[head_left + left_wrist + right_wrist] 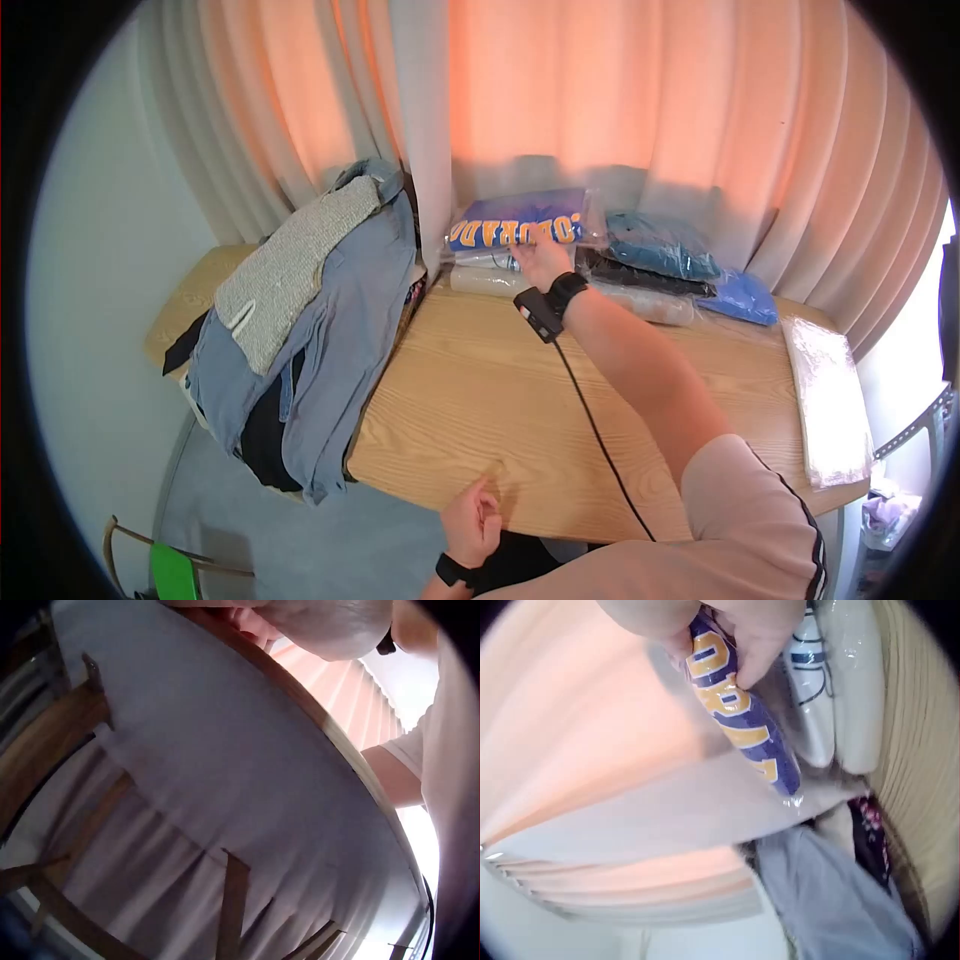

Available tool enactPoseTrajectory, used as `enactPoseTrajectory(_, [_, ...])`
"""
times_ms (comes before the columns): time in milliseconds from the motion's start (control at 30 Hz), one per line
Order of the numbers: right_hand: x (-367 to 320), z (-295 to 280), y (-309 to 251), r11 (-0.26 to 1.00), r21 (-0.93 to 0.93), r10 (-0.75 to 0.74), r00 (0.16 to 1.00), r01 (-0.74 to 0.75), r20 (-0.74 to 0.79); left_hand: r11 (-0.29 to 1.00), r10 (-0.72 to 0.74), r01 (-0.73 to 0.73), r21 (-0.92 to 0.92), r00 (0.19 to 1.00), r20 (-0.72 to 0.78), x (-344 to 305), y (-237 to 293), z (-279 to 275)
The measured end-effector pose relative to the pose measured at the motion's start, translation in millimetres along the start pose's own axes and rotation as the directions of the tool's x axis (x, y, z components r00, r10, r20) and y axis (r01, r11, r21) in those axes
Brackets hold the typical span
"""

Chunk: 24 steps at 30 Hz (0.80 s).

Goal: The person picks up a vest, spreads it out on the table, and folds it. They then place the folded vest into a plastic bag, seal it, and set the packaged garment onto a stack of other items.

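Observation:
At the back of the table, the right hand (543, 258) grips the front edge of a purple package with yellow-orange lettering (480, 232), wrapped in clear plastic. In the right wrist view the fingers and thumb of that hand (742, 630) pinch the lettered package (746, 727). Beneath it lie white packages, one with dark print (808, 690). By the table's near edge, the left hand (472, 522) has its fingers curled and holds nothing visible; in the left wrist view only part of it (251, 626) shows, above the table edge.
Grey-blue clothes (350, 330) and a light knitted garment (295, 270) are heaped at the left. Right of the purple package lie teal (655, 245) and blue (742, 297) bagged items. A shiny clear packet (828, 400) lies at the right edge. A cable (595, 430) crosses the wooden table (440, 400).

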State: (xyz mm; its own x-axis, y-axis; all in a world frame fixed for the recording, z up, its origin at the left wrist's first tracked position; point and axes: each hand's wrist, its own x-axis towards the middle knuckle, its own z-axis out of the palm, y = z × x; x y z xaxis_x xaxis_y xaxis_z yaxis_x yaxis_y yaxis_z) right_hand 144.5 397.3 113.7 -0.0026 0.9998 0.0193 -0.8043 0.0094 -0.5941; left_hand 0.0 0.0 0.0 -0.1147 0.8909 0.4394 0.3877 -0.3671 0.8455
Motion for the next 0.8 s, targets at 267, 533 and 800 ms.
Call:
enactPoseTrajectory(267, [27, -28, 8, 0.968, 0.009, 0.248, 0.960, -0.249, -0.129, 0.998, 0.064, -0.063, 0.026, 0.997, -0.039, 0, -10, 7])
enactPoseTrajectory(533, [1, -14, -1, 0.913, -0.257, 0.282, 0.944, -0.318, -0.169, 0.992, 0.079, -0.079, 0.101, 0.997, -0.002, 3, -3, 0])
enactPoseTrajectory(800, [-90, -98, 9, 0.678, -0.357, 0.645, 0.753, -0.643, -0.130, 0.997, 0.018, -0.021, 0.074, 0.999, 0.035, 10, 7, -1])
